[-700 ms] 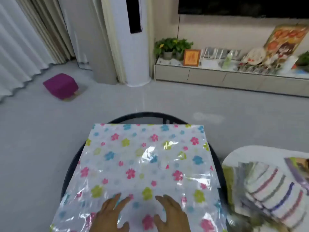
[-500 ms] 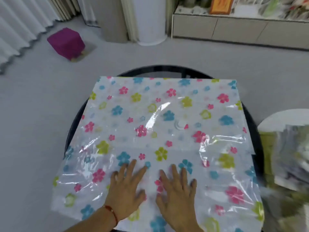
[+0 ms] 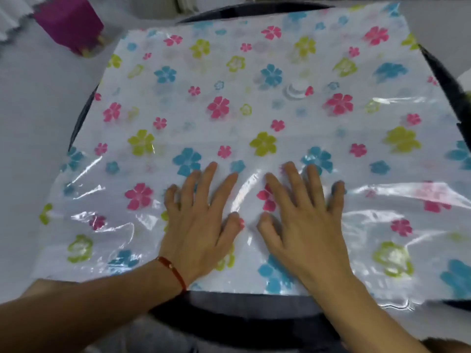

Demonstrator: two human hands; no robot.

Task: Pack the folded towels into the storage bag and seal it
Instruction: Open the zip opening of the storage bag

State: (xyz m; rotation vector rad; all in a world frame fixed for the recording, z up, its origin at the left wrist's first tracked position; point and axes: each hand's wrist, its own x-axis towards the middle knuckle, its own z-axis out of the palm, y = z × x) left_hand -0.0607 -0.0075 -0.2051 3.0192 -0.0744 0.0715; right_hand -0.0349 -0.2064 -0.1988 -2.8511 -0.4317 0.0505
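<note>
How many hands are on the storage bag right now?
2. The left hand presses flat on the storage bag near its front edge, left of centre; the right hand lies flat just beside it, fingers spread. Neither grips anything.

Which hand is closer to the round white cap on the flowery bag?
Right hand. It lies flat almost straight below the cap; the left hand lies flat farther off, down and left on the bag.
</note>
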